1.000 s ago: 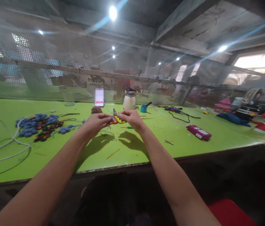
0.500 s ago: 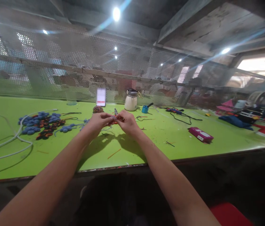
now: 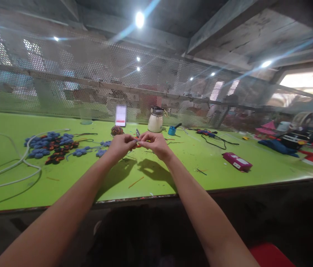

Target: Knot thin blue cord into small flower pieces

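Both hands meet above the green table, fingertips nearly touching. My left hand (image 3: pixel 120 145) is closed in a pinch on a small orange-and-dark yarn piece (image 3: pixel 137 145), mostly hidden by the fingers. From the other side, my right hand (image 3: pixel 157 144) pinches at the same spot, thumb against index finger. Just behind the fingers, a dark pointed tool tip (image 3: pixel 137 132) shows; its kind is unclear. A multicoloured yarn ball (image 3: pixel 116 130) sits behind my left hand. Blue crocheted flowers (image 3: pixel 37 153) and black-and-orange crocheted pieces (image 3: pixel 55 158) lie to the left.
On the green table (image 3: pixel 189 185) a phone (image 3: pixel 121 115) stands upright near a cream jug (image 3: pixel 155 121) and a small blue pot (image 3: pixel 172 130). A white cable (image 3: pixel 23 160) curves at left. A magenta box (image 3: pixel 237 162) lies right, beyond it dark cord (image 3: pixel 214 141) and cloth items.
The right hand's fingers have straightened and drawn slightly apart from the left at the yarn piece. The whole view has shifted a little.
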Action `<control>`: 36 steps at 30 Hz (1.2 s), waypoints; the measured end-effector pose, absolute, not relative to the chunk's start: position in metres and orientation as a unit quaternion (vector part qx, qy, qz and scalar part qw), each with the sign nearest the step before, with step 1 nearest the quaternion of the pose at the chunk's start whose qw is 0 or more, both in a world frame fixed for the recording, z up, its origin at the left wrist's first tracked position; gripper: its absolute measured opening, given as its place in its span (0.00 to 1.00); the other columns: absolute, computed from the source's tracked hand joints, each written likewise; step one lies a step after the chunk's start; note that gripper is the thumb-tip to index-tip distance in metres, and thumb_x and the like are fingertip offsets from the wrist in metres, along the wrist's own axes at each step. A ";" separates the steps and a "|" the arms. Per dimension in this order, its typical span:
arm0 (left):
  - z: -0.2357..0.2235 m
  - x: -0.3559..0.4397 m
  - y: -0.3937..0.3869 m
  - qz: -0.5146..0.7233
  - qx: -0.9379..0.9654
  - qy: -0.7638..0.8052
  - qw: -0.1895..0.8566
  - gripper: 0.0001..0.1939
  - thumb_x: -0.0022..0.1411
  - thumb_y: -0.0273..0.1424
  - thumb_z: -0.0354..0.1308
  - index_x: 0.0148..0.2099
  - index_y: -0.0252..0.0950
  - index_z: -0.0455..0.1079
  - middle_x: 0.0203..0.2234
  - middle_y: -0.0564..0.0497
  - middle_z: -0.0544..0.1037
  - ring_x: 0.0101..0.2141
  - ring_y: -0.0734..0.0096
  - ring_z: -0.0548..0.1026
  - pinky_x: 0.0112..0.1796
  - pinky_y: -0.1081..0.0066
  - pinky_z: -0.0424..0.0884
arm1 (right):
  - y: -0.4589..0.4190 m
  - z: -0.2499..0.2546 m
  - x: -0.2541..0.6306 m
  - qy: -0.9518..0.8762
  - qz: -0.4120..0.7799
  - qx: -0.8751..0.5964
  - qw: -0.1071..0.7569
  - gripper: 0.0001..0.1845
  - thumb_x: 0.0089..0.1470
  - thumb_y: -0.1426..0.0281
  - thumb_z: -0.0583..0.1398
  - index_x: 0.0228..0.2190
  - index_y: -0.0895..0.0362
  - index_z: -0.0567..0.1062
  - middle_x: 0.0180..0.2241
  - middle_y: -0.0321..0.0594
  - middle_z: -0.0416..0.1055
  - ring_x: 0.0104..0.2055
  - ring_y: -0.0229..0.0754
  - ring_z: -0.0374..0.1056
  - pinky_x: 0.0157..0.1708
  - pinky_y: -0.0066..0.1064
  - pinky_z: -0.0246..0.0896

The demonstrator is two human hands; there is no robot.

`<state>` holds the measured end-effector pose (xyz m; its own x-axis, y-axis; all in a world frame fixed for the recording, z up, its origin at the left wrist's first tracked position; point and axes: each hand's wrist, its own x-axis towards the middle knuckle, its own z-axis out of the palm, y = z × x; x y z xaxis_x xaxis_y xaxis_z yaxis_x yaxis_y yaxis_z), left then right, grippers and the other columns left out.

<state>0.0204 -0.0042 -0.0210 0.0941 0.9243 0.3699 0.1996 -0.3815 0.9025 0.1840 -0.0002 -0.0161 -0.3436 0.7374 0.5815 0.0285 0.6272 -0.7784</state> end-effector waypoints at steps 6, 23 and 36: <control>-0.015 0.021 -0.011 0.517 0.636 0.428 0.379 0.03 0.45 0.26 0.63 0.23 0.32 0.72 0.15 0.49 0.72 0.17 0.76 0.65 0.21 0.74 0.60 | -0.003 -0.015 0.180 -0.712 0.393 -0.297 0.501 0.16 0.37 0.60 0.67 0.21 0.60 0.71 0.17 0.33 0.65 0.18 0.30 0.55 0.19 0.24 0.51; -0.020 0.009 0.002 0.554 0.491 0.377 0.557 0.02 0.46 0.22 0.62 0.25 0.30 0.71 0.20 0.48 0.75 0.21 0.77 0.71 0.24 0.78 0.65 | 0.035 -0.025 0.208 -0.599 0.208 -0.567 0.526 0.13 0.49 0.67 0.55 0.29 0.63 0.75 0.22 0.40 0.72 0.19 0.31 0.63 0.18 0.22 0.55; -0.013 0.005 0.001 0.554 0.343 0.312 0.691 0.06 0.56 0.18 0.53 0.28 0.27 0.70 0.20 0.47 0.72 0.20 0.81 0.69 0.18 0.85 0.65 | 0.081 -0.019 0.183 -0.728 0.067 -0.641 0.232 0.11 0.45 0.73 0.59 0.31 0.60 0.79 0.35 0.47 0.76 0.38 0.42 0.70 0.35 0.26 0.60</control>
<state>0.0050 0.0012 -0.0134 0.1912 0.9802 -0.0509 -0.5515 0.1502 0.8205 0.1827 0.0810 -0.0187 -0.0695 0.9651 0.2526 0.9033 0.1683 -0.3946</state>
